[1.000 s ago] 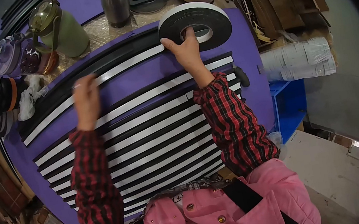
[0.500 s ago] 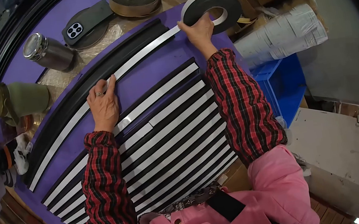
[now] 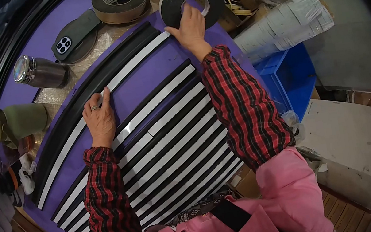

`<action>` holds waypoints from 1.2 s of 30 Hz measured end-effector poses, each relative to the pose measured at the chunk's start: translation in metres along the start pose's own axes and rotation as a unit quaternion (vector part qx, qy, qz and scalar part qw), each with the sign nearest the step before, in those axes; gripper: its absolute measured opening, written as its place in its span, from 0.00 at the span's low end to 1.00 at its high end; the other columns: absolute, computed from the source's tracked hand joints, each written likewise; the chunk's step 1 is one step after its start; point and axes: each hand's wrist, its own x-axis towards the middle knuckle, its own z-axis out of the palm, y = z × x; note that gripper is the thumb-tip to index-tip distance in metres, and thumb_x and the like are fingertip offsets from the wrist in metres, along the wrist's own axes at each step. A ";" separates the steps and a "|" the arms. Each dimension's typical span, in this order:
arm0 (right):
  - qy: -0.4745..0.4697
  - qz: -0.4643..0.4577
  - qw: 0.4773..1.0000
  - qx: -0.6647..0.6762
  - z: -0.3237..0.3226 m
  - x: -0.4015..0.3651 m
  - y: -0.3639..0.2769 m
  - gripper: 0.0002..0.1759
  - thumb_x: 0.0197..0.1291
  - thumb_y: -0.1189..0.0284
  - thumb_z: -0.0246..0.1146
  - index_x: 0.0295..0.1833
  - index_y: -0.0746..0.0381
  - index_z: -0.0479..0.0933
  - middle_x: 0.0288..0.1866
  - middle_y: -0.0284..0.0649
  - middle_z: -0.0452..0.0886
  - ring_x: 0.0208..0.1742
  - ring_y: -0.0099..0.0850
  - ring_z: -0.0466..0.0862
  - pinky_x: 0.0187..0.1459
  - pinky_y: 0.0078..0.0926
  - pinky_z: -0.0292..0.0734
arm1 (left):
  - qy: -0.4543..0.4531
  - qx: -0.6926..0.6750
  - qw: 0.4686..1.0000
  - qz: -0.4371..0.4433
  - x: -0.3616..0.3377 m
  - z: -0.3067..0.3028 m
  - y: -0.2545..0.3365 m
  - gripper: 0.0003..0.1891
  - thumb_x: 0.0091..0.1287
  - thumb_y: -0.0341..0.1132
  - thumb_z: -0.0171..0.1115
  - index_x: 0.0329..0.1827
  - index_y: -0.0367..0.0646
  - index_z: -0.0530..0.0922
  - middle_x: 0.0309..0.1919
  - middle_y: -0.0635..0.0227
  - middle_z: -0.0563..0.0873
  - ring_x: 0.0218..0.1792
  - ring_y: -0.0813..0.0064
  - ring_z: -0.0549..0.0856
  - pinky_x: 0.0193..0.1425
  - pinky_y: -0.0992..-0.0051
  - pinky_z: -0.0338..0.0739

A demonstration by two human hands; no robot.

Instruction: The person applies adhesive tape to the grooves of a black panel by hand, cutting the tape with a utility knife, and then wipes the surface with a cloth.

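My right hand (image 3: 191, 27) grips a large black-and-white tape roll (image 3: 171, 5), fingers in its centre hole and thumb at the white strip's upper end. That white strip (image 3: 135, 62) lies along a curved black trim piece (image 3: 113, 58) on the purple surface (image 3: 137, 90). My left hand (image 3: 100, 118) rests on the strip, fingers slightly apart, index finger extended along it, holding nothing. Below are several black strips with white tape (image 3: 171, 118), side by side.
Beyond the trim are a phone (image 3: 84, 34), a dark jar (image 3: 42, 72), a green bottle (image 3: 25, 120) and another tape roll (image 3: 121, 2). Wrapped white rolls (image 3: 286, 23) and a blue bin (image 3: 287, 78) stand on the right.
The tape roll and my right hand now appear farther left, with the thumb at the strip's end. My left hand is slightly lower left. The whole view has shifted a little.
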 end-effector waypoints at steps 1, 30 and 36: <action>0.035 0.022 0.998 0.049 -0.014 -0.001 0.007 0.32 0.37 0.63 0.69 0.47 0.69 0.66 0.39 0.47 0.71 0.45 0.43 0.70 0.48 0.34 0.64 | 0.002 0.014 1.000 0.008 0.001 -0.001 -0.001 0.25 0.53 0.25 0.53 0.56 0.54 0.68 0.44 0.66 0.72 0.46 0.65 0.71 0.51 0.66 0.63; -0.169 0.080 0.931 0.314 -0.054 -0.055 -0.025 0.19 0.48 0.72 0.58 0.48 0.64 0.68 0.43 0.49 0.68 0.46 0.44 0.69 0.47 0.33 0.67 | 0.017 -0.017 0.996 0.082 0.054 0.021 0.026 0.20 0.58 0.35 0.54 0.54 0.64 0.69 0.51 0.66 0.69 0.51 0.63 0.69 0.55 0.66 0.61; -0.325 0.032 0.940 0.100 -0.027 -0.030 -0.021 0.18 0.52 0.66 0.57 0.46 0.64 0.69 0.39 0.50 0.74 0.41 0.47 0.74 0.41 0.39 0.70 | 0.021 -0.028 0.996 0.081 0.054 0.022 0.025 0.18 0.58 0.37 0.54 0.53 0.64 0.70 0.49 0.68 0.67 0.51 0.65 0.68 0.55 0.66 0.61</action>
